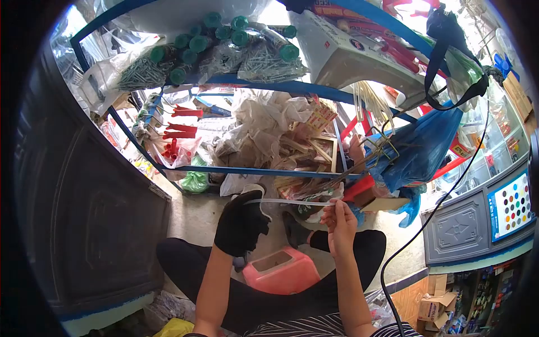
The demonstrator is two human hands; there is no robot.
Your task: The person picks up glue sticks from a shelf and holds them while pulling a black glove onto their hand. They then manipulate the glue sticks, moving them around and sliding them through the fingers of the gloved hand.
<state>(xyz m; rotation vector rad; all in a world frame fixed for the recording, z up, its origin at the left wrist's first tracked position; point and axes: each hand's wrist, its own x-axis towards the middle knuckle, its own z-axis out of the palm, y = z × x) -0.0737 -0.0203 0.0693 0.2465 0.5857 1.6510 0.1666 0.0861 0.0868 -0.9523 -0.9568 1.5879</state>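
A thin whitish strip (295, 201) stretches level between my two hands. My left hand (241, 224), in a black glove, is closed round something pale and curved, with the strip running from its top. My right hand (338, 222) is bare and pinches the strip's other end between thumb and finger. Below and between the hands, a red plastic container (281, 272) with an opening in its top sits on the floor between my crossed legs.
A blue metal shelf (264, 172) stands ahead, holding bagged screws (149, 70), green-capped tubes (210, 42) and crumpled bags (252, 123). A blue bag (426, 140) hangs at right. A black cable (384, 264) passes right of my right arm. Dark cabinet (95, 185) at left.
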